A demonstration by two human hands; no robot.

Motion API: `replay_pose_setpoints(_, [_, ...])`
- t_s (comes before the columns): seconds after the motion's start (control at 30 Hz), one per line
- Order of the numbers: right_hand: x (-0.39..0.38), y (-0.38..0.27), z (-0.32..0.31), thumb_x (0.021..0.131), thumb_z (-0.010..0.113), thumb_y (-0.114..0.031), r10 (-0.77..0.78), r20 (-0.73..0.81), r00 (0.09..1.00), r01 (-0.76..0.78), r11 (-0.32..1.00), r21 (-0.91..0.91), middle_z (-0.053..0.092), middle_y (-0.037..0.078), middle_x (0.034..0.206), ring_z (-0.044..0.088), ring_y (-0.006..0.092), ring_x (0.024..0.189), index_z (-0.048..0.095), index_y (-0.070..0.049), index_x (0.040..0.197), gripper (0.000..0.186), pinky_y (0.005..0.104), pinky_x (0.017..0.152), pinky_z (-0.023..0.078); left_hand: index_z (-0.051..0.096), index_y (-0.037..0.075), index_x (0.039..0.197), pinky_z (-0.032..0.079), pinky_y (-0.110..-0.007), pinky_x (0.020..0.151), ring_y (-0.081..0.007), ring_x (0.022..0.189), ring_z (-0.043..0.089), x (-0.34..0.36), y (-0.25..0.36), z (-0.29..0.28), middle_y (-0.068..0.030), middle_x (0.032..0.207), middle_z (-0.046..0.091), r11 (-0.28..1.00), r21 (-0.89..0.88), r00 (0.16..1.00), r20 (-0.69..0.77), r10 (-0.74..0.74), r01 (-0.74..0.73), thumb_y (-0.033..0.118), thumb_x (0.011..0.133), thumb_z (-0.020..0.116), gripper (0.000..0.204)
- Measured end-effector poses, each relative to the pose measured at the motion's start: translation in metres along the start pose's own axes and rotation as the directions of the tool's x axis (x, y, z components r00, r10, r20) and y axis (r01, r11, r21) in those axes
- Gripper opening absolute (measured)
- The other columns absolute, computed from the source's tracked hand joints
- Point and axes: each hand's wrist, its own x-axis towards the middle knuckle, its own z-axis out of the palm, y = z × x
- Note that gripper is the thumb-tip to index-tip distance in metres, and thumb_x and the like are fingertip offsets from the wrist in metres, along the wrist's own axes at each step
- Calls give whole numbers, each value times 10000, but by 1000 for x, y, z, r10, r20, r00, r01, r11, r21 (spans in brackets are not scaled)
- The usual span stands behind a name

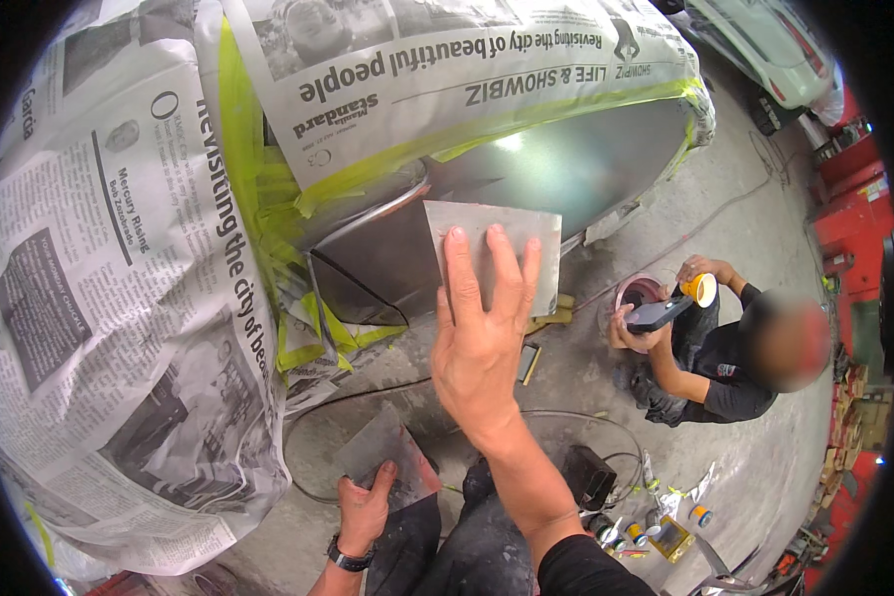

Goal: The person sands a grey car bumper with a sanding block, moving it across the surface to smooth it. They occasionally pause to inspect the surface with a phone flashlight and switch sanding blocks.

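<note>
My right hand (482,348) reaches up and grips a thin, flat, light-grey rectangular sheet (536,223); its fingers lie spread along the face and the thumb is mostly hidden. That sheet is in front of a dark grey, curved car panel (586,159); whether it touches cannot be seen. Lower down, near my knees, my left hand (363,512) holds a second flat grey sheet (382,457) by its lower corner, thumb on top. Reddish smears mark this sheet's right edge. A black-strapped watch is on my left wrist.
Newspaper (159,298) and yellow-green masking tape (298,189) cover the car around the panel. To the right a crouching person (725,368) holds a dark phone-like object (661,315) and an orange-white container (703,289). Hoses, cans and tools lie on the concrete floor (735,447).
</note>
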Motion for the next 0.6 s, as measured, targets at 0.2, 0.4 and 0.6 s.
replay_pose_setpoints(0.2, [4,-20,1,901,656,-43,118,28,993,-118,993,0,404,248,1454,293,559,1387,513,-123,1454,577,595,1055,371,700,-42,1018,493,-280,765,-127,826,623,-2,6,1,-49,939,722,999,-21,1000,1,-28,28,173,940,727,231])
replay_pose_setpoints(0.4, [7,-24,4,926,633,-61,148,30,989,-148,989,-17,392,247,1464,279,566,1392,488,-131,1472,569,608,1033,385,689,-40,1062,494,-280,794,-123,864,629,-1,18,-6,-53,981,724,998,54,999,31,15,-16,146,947,705,220])
replay_pose_setpoints(0.6, [10,-31,6,880,635,34,166,19,986,-166,986,14,387,271,1431,326,548,1360,496,-97,1461,611,590,1147,265,688,-43,1056,494,-281,787,-126,852,631,2,12,-10,-52,969,725,1000,-1,999,43,27,-27,119,955,683,191])
